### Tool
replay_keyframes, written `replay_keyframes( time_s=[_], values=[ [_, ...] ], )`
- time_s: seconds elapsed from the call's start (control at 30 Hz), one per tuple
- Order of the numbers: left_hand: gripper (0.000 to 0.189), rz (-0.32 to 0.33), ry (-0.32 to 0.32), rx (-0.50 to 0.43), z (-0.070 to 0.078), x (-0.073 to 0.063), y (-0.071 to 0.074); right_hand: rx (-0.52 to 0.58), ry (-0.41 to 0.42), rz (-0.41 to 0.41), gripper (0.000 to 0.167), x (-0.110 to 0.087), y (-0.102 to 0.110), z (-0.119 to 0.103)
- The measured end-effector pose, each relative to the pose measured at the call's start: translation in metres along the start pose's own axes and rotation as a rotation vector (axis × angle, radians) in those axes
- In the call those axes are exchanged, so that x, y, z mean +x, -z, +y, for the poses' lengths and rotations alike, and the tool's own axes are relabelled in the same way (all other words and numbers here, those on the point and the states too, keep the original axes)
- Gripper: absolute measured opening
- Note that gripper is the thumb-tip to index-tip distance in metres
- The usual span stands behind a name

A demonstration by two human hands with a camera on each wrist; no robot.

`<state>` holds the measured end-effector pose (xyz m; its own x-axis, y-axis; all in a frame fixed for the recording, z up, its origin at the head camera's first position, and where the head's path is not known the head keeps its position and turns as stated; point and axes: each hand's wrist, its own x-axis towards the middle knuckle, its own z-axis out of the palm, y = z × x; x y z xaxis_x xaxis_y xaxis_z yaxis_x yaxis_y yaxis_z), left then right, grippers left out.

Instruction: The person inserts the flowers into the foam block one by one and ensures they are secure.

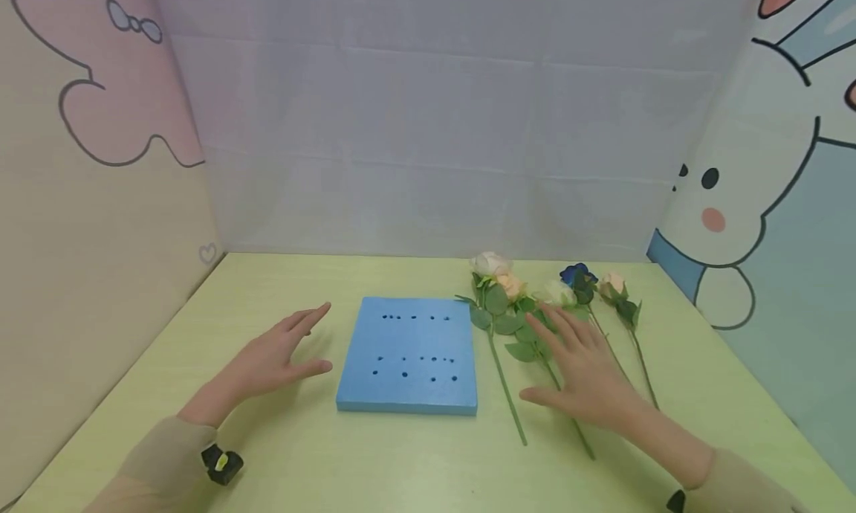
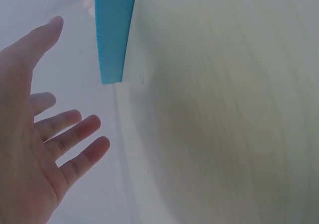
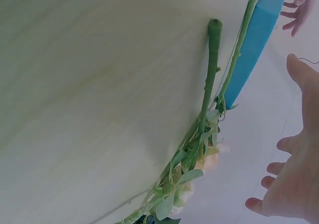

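The left hand [image 1: 266,358] and the right hand [image 1: 587,373] are held with fingers spread above the tabletop [image 1: 301,461]. Between them, a hole-dotted blue board [image 1: 409,342] is set flat, while stemmed flowers [image 1: 527,333] are laid beneath and around the right hand, a blue bloom [image 1: 578,274] included among paler ones.

A creased lilac sheet [image 1: 428,126] rises behind the far edge of the worktop [image 1: 294,453]. Along the right edge, a light-blue panel [image 1: 802,357] bears a cartoon rabbit [image 1: 742,141]; along the left, a cream panel [image 1: 87,290] shows a pink shape [image 1: 120,111] with a bow [image 1: 134,22] and, near the far corner, a heart [image 1: 208,253].
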<state>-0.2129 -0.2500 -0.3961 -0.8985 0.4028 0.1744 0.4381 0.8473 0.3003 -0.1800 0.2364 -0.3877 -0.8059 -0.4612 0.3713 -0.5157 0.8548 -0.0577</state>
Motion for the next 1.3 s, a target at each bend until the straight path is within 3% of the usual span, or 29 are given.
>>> replay_keyframes(
  time_s=[0.2, 0.43, 0.6, 0.9, 1.07, 1.3],
  values=[
    [0.091, -0.032, -0.003, -0.113, 0.007, 0.000, -0.007, 0.073, -0.039, -0.058, 0.109, 0.002, -0.008, -0.009],
    [0.089, -0.052, 0.009, -0.236, 0.012, 0.000, -0.014, 0.107, -0.026, -0.058, 0.103, 0.006, -0.014, -0.019],
    [0.086, -0.064, 0.005, -0.321, 0.019, 0.000, -0.017, 0.210, -0.061, -0.073, 0.094, 0.007, -0.019, -0.024],
    [0.082, -0.110, 0.057, -0.453, 0.028, -0.004, -0.026, 0.341, -0.089, -0.101, 0.082, 0.006, -0.022, -0.032],
    [0.080, -0.154, 0.122, -0.567, 0.029, -0.003, -0.033, 0.385, -0.109, -0.133, 0.080, 0.006, -0.024, -0.032],
    [0.081, -0.185, 0.170, -0.611, 0.034, -0.002, -0.038, 0.408, -0.133, -0.196, 0.077, 0.007, -0.027, -0.031]
  ],
)
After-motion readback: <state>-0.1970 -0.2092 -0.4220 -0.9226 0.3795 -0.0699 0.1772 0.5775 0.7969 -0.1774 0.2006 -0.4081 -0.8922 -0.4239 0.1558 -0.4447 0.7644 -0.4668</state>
